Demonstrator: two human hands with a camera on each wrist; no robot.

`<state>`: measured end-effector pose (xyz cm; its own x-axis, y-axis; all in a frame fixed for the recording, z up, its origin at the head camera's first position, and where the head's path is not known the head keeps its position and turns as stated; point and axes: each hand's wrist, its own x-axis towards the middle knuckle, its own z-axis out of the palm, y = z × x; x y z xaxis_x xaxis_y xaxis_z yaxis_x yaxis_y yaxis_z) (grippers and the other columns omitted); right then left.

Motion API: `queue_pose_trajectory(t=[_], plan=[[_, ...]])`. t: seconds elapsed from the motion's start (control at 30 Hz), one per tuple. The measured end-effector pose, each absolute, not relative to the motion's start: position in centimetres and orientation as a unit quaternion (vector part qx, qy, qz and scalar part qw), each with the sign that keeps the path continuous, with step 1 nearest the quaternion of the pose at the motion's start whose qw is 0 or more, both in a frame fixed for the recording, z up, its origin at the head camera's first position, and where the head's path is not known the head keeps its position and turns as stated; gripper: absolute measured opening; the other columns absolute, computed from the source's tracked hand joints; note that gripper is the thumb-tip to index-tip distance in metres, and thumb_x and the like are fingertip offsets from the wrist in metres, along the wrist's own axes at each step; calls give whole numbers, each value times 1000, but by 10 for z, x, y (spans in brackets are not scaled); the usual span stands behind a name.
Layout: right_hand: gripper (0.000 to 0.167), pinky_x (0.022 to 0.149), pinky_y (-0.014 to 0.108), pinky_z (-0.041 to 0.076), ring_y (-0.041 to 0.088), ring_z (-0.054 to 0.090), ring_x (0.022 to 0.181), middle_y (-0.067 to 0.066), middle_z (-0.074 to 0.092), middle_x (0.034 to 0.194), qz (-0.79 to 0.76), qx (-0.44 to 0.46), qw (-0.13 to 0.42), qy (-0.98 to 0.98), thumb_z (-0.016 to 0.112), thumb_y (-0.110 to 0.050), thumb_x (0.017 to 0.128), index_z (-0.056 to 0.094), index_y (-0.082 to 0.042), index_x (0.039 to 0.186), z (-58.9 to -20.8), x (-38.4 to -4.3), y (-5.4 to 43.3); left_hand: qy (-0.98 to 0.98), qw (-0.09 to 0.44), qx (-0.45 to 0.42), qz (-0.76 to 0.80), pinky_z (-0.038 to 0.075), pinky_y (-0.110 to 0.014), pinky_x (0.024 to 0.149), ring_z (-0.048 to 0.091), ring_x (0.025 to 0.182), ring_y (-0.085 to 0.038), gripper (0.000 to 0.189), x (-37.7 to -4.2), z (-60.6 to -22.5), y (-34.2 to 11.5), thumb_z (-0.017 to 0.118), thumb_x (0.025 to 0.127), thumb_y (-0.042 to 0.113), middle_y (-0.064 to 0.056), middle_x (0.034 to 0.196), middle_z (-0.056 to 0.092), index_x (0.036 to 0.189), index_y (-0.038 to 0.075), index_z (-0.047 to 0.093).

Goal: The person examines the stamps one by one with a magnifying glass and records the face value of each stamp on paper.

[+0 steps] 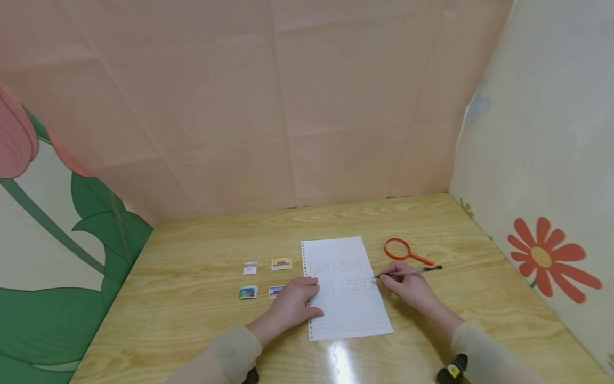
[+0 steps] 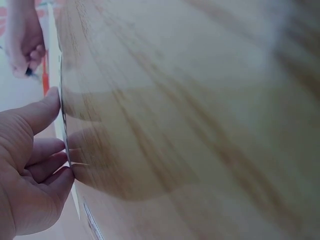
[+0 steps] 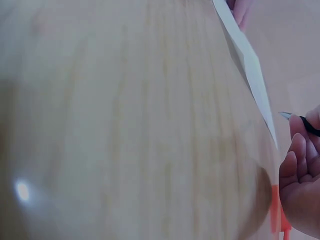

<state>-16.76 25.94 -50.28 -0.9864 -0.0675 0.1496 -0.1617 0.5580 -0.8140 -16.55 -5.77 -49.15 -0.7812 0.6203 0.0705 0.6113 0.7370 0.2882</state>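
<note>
A lined sheet of paper point(image 1: 347, 320) with punched holes down its left edge lies on the table, bearing two handwritten rows of numbers and characters. My left hand point(image 1: 296, 303) rests on the sheet's left edge, thumb and fingertips pressing it. In my right hand point(image 1: 408, 285) a pen point(image 1: 422, 270) is pinched, its tip at the right end of the second row. The right wrist view shows the pen's metal tip point(image 3: 285, 115) beside the curled fingers. Left of the sheet lie several small stamp-like pictures point(image 1: 248, 292), one partly covered by my left hand.
A red magnifying glass point(image 1: 397, 249) lies right of the paper, its handle reaching towards the pen. The wooden table point(image 1: 192, 256) meets a pink-covered wall point(image 1: 230, 106) at the back. A wall with a painted red flower point(image 1: 541, 257) borders the right side.
</note>
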Motion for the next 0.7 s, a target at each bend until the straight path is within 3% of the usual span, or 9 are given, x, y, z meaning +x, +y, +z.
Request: queue_pose_trajectory(t=[0.33, 0.53, 0.7], plan=[[12, 59, 24, 50, 9, 56, 71, 3, 65, 86, 449, 104, 80, -884, 73, -6, 89, 66, -6, 98, -497, -168, 265, 932, 10, 331, 149, 40, -34, 110, 52, 128, -24, 57, -166, -494, -58, 79, 83, 42, -8, 138, 59, 125, 4, 68], [16, 67, 18, 51, 4, 60, 81, 12, 69, 93, 459, 157, 127, -865, 72, 3, 87, 67, -4, 100, -495, -169, 267, 933, 13, 328, 146, 39, -34, 110, 51, 129, -23, 58, -166, -494, -57, 78, 84, 42, -7, 139, 58, 126, 4, 67], [17, 71, 14, 52, 4, 64, 88, 13, 71, 98, 472, 143, 135, -860, 74, -2, 87, 70, -4, 103, -493, -166, 272, 934, 20, 324, 149, 39, -34, 110, 51, 130, -23, 59, -166, -493, -57, 78, 84, 42, -6, 140, 57, 127, 4, 66]])
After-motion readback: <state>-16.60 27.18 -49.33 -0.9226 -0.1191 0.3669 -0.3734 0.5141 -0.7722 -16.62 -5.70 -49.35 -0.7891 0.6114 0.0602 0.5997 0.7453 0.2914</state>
